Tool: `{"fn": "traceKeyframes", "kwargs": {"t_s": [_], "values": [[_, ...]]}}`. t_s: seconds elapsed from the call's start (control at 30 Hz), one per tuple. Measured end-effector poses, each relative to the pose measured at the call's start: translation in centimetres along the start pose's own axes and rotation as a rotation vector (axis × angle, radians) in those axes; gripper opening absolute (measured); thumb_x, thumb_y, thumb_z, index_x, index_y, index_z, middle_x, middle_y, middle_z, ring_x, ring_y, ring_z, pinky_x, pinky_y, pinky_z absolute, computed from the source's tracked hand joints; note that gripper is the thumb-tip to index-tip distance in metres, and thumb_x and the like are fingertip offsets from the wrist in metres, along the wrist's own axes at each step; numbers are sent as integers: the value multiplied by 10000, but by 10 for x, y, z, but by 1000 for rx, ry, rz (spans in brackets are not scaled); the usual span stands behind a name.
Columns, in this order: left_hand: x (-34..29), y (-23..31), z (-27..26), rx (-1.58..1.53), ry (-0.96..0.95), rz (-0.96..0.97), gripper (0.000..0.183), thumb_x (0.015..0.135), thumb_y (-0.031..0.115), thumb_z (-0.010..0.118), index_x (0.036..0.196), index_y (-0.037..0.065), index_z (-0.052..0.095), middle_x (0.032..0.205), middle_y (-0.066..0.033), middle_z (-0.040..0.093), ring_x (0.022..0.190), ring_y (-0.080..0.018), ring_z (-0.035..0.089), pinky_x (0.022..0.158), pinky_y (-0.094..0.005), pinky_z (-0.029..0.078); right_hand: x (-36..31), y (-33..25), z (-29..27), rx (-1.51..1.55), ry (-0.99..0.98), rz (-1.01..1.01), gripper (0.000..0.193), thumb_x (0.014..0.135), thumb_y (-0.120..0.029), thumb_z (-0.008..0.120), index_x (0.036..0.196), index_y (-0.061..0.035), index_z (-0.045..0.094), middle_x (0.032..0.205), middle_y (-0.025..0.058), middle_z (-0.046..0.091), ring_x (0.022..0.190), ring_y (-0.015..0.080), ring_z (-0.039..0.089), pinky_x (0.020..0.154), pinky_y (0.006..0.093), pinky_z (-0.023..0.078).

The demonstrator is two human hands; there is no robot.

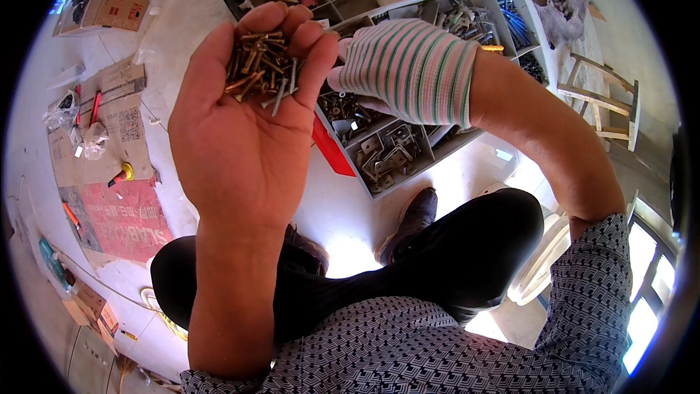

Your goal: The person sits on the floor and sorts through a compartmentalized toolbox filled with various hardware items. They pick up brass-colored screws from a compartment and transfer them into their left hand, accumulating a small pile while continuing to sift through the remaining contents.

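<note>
My bare left hand (pixel 248 131) is turned palm up and cupped, with its fingers curled round a heap of screws (pixel 257 66). Most of them are brass-coloured; a few are silver. Just to its right, my right hand (pixel 408 69) wears a striped white, green and pink knit glove. Its bent fingers point left, close to my left fingertips and above a sectioned grey organizer box (pixel 350 11). What the gloved fingers hold, if anything, is hidden. Metal corner brackets (pixel 390 157) fill the box's nearest compartment, and loose dark fasteners (pixel 346 109) lie in the one beside it.
Blue screws or plugs (pixel 514 18) sit in the box's far right section. A flattened cardboard sheet (pixel 109 168) with tools lies on the left floor, near a cardboard carton (pixel 117 0). A wooden stool (pixel 601 98) stands at the right. My knees and shoes are below the box.
</note>
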State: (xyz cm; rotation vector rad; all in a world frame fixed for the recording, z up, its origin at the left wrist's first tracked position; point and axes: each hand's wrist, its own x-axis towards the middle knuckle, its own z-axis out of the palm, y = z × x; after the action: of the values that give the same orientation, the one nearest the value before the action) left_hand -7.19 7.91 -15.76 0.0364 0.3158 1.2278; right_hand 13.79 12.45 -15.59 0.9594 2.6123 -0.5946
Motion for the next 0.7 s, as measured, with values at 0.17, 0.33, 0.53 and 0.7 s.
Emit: {"fn": "traceKeyframes", "kwargs": {"t_s": [0.17,0.33,0.53,0.7], "values": [[-4,5,-5,22,16,11,354,1097,153,415,1191,-134,601,1153,-248,667,1121,-357,656,1117,-506,499,4,9,23,28,164,-103,299,901,-176,710,1194,-120,695,1023,128,700,956,353,715,808,441,597],[-2,4,-7,5,-12,2,350,1096,151,415,1194,-131,597,1155,-247,665,1126,-356,652,1121,-512,494,6,-4,0,25,-4,4,204,969,-127,589,1141,-98,696,978,126,709,929,349,725,773,440,600],[-3,3,-2,12,33,2,347,1096,154,412,1193,-129,589,1153,-237,657,1133,-352,642,1133,-510,483,9,-6,-2,85,-50,81,177,971,-129,573,1091,-87,697,906,134,715,873,355,733,729,450,601],[-4,0,-1,2,71,-3,348,1097,159,411,1183,-125,592,1162,-244,648,1128,-354,641,1134,-504,482,9,-14,-9,44,-90,120,168,979,-152,561,1055,-80,693,882,142,715,853,356,734,704,467,597]]}}
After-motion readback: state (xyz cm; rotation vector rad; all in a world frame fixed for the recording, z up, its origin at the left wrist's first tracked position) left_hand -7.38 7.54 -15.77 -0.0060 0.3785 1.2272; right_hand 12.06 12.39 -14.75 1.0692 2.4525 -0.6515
